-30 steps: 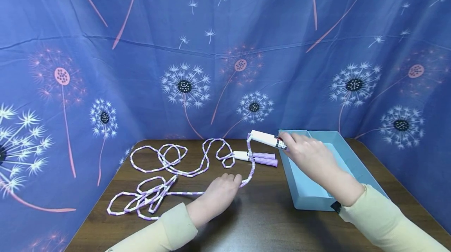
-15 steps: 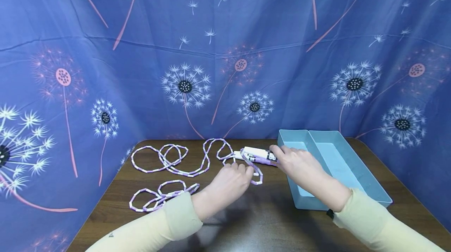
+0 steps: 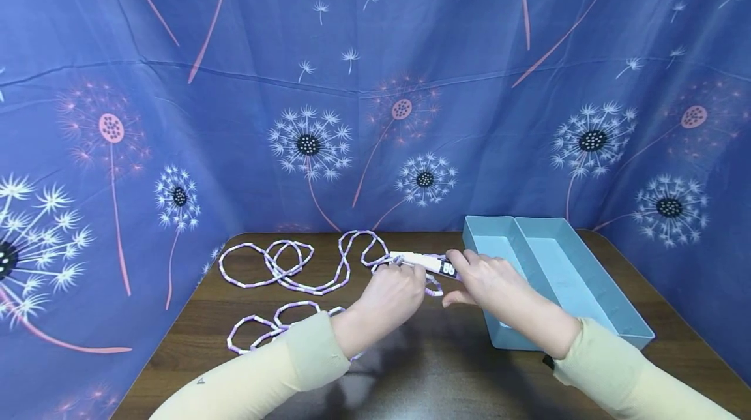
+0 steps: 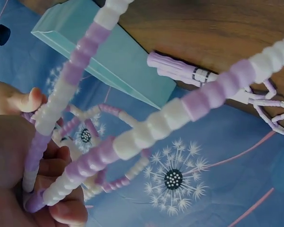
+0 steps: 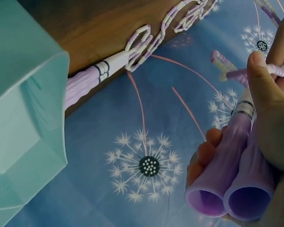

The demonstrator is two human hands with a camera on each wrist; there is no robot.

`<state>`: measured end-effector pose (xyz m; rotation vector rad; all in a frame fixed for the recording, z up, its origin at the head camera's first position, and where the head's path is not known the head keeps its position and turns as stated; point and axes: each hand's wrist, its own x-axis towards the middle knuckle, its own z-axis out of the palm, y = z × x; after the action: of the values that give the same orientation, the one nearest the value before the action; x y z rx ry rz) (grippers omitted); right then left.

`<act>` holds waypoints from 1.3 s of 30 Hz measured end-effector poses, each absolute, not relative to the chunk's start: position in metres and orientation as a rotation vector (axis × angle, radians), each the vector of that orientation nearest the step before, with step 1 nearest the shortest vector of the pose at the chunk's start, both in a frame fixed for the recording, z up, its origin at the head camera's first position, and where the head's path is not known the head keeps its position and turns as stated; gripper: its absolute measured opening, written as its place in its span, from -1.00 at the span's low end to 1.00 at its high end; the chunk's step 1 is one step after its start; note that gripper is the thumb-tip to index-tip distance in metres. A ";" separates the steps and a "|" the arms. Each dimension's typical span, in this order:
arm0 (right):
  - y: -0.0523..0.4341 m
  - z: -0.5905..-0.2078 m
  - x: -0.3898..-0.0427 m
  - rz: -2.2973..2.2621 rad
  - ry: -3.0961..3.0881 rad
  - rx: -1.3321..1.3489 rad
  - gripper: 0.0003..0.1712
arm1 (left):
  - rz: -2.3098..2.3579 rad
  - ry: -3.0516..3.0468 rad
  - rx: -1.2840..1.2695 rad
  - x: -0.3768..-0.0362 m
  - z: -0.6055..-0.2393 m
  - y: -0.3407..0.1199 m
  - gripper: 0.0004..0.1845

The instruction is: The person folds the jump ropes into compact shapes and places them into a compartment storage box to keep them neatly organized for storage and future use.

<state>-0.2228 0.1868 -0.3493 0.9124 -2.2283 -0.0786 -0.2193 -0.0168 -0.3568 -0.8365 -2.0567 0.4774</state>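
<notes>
**Rope handles gripped at table centre**

Just right of centre in the head view, the two jump rope handles (image 3: 424,263) are held together in the right hand (image 3: 489,280), fingers and thumb curled round them; in the right wrist view the purple handle ends (image 5: 227,189) are seen side by side, hollow ends toward the camera. Immediately left, the beaded rope (image 3: 281,270) is pinched in the left hand (image 3: 392,293), and in the left wrist view purple-and-white beaded strands (image 4: 132,137) are seen running through the curled fingers (image 4: 66,213). Both hands are kept close together, nearly touching, above the wooden table (image 3: 434,368).

Further left, the rest of the rope is spread in loose loops across the tabletop, with a second bundle of loops (image 3: 264,329) lying at lower left, partly hidden by the left sleeve (image 3: 264,374). To the right, just beside the right hand, a light blue two-compartment tray (image 3: 592,276) is placed on the table. Behind everything, a blue dandelion-print cloth (image 3: 305,143) is hung as backdrop.
</notes>
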 end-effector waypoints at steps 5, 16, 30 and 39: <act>0.182 -0.350 -0.222 -0.071 -2.233 0.878 -0.13 | 0.447 -2.070 -0.816 -0.215 -0.358 -0.008 -0.82; 0.177 -0.352 -0.221 -0.084 -2.288 0.839 -0.31 | 0.387 -2.055 -0.814 -0.209 -0.365 0.004 -0.76; 0.177 -0.359 -0.221 -0.109 -2.201 0.869 -0.58 | 0.410 -1.977 -0.941 -0.203 -0.367 0.004 -0.74; 0.180 -0.363 -0.225 -0.080 -2.143 0.893 -0.65 | 0.441 -1.923 -0.986 -0.201 -0.367 0.001 -0.72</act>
<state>-0.2249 0.1800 -0.3626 0.8929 -2.1427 -0.0798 -0.2013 0.0010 -0.3669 -0.9863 -1.9232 0.4414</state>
